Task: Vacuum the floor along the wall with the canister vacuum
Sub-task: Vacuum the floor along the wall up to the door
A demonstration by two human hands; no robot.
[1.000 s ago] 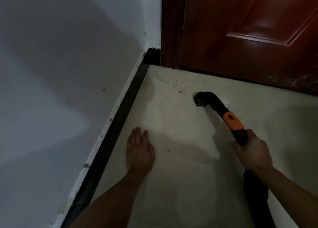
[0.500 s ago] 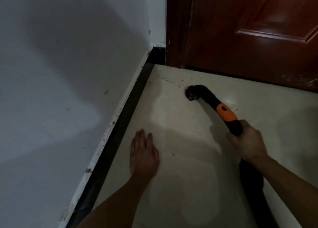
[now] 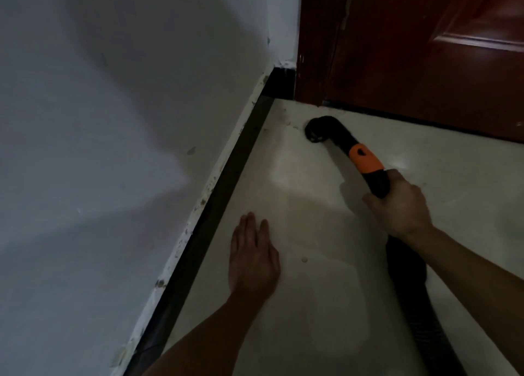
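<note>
My right hand point(image 3: 399, 208) grips the black vacuum wand just below its orange collar point(image 3: 365, 160). The wand's curved black nozzle point(image 3: 319, 130) sits on the pale floor point(image 3: 326, 304) near the corner, a short way from the dark baseboard point(image 3: 226, 183) and the door. A black ribbed hose point(image 3: 416, 299) runs back from my right hand toward the lower right. My left hand point(image 3: 252, 258) lies flat on the floor with straight fingers, close to the baseboard. The canister itself is out of view.
A white wall point(image 3: 113, 120) runs along the left, with chipped paint above the baseboard. A reddish-brown wooden door point(image 3: 411, 49) and its frame close the far side. A small speck point(image 3: 304, 259) lies on the floor right of my left hand.
The nozzle has slid left and farther toward the corner by the door frame, with my right hand following it. My left hand has stayed flat on the floor.
</note>
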